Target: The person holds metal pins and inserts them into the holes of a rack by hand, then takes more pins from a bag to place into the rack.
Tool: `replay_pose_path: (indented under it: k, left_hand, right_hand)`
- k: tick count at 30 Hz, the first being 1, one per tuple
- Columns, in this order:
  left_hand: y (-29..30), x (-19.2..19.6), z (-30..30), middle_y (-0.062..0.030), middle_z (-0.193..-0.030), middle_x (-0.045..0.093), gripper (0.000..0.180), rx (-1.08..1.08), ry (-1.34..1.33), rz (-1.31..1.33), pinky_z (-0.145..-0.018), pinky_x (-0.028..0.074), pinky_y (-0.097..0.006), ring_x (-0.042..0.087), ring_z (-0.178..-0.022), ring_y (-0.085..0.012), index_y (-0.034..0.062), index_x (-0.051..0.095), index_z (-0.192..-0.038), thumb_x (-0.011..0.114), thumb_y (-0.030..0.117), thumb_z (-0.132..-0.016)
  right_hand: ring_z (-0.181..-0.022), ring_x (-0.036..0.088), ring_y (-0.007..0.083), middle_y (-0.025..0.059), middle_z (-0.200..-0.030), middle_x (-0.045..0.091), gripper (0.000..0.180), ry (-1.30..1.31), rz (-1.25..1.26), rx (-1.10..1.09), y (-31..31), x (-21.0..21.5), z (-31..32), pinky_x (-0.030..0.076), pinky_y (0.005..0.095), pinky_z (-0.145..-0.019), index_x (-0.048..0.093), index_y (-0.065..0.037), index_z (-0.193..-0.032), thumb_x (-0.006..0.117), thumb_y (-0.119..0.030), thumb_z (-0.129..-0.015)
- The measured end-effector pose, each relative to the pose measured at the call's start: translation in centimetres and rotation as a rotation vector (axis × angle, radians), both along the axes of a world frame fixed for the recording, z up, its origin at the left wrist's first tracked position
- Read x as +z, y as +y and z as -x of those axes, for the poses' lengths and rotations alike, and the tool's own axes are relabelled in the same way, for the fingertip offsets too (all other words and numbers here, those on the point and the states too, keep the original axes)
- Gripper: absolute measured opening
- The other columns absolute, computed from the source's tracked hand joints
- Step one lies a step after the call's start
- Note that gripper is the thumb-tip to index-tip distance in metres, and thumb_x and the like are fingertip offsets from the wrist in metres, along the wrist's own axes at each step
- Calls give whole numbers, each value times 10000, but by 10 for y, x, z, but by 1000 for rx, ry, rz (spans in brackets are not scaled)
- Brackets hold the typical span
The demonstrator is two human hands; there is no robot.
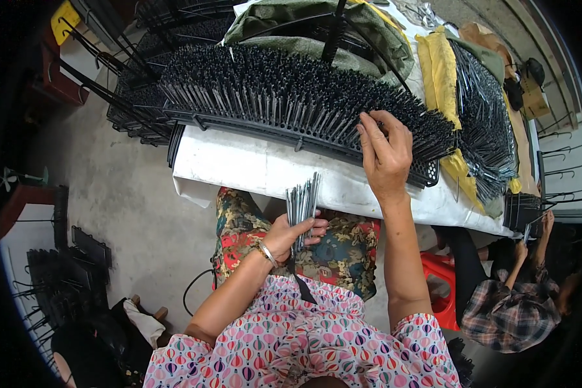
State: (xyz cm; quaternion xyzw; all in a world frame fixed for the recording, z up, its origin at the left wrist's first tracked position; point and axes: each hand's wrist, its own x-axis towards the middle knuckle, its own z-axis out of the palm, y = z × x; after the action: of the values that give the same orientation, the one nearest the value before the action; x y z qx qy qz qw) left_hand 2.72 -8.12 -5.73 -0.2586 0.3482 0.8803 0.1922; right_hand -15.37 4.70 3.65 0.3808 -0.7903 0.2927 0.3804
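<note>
A bundle of thin grey metal rods [301,199] stands upright in my left hand [291,234], its fingers wrapped round the lower part, above my lap. My right hand [390,154] is raised at the front right of a long black rack [255,131], thumb and forefinger drawn together. Whatever sits between those fingertips is too small to make out. Dense rows of upright thin dark rods [258,87] fill the rack, and my right fingertips are right against their front edge.
Under the rack is a table with a white cover [239,158]. Yellow-edged sacking [438,77] and a heap of dark rods [485,110] lie to the right. A co-worker [514,310] sits at the right beside a red stool [441,284]. More black racks [136,97] stand at the left.
</note>
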Motion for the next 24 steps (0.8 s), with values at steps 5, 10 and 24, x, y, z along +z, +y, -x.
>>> replay_pose_path:
  k: [5, 10, 24]
  left_hand:
    - [1, 3, 1, -166, -1061, 619, 269, -3, -8, 13, -741, 555, -311, 634, -899, -214, -18, 518, -1128, 560, 109, -895]
    - [1, 4, -1, -153, -1032, 634, 235, -18, 38, 123, -725, 546, -294, 637, -886, -204, -17, 542, -1098, 557, 105, -897]
    - [6, 13, 1, -179, -1159, 571, 385, -100, 87, -20, -789, 537, -340, 592, -1022, -236, 4, 449, -1245, 532, 191, -919]
  right_hand:
    - [-730, 543, 210, 82, -920, 610, 230, -13, 8, -28, 2, 3, -2, 407, 319, -640, 666, -29, -960, 692, -44, -731]
    - [-642, 595, 196, 127, -783, 628, 191, -551, 155, 60, 7, 0, -45, 454, 281, -543, 650, 19, -948, 672, -77, -785]
    - [-800, 620, 115, 79, -872, 668, 171, -1257, 517, 259, 33, -19, -46, 486, 227, -660, 622, 26, -982, 627, -74, -842]
